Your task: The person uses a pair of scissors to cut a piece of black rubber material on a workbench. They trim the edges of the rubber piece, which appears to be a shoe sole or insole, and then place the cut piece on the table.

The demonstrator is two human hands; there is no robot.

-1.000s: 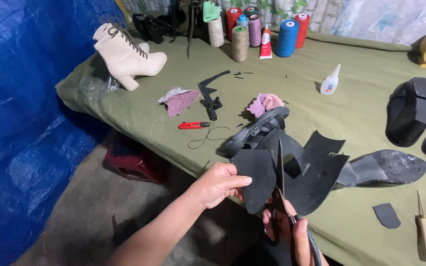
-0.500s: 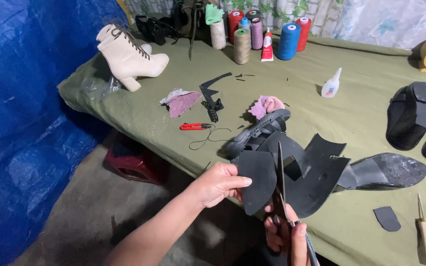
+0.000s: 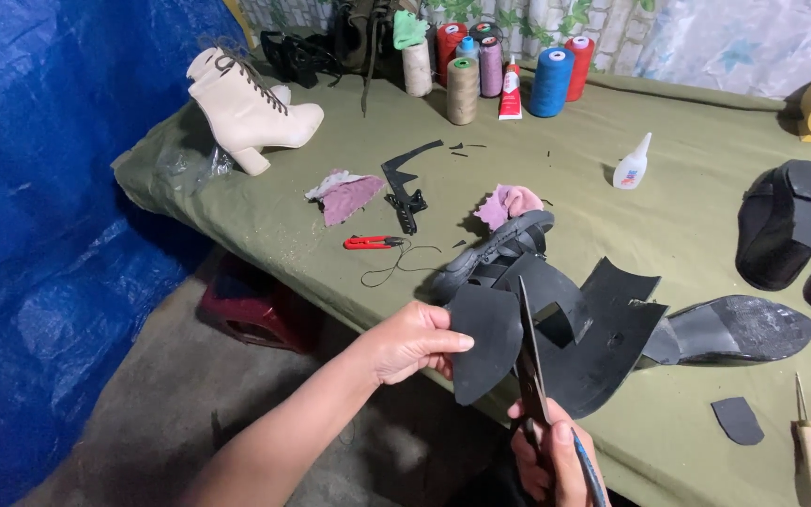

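- At the near edge of the olive table (image 3: 668, 225), my left hand (image 3: 405, 343) is pinching a black rubber sheet (image 3: 556, 329), thumb on its rounded flap.
- My right hand (image 3: 546, 460) is gripping scissors (image 3: 529, 361), blades up against the sheet.
- Since a second ago the blades are sitting slightly higher along the sheet, so I'm judging the cut is advancing.
- The frame is cutting off my right hand's lower part, and the sheet is hiding the cut line.

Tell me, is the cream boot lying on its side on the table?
No, the cream boot stands upright on its sole and heel on the green table.
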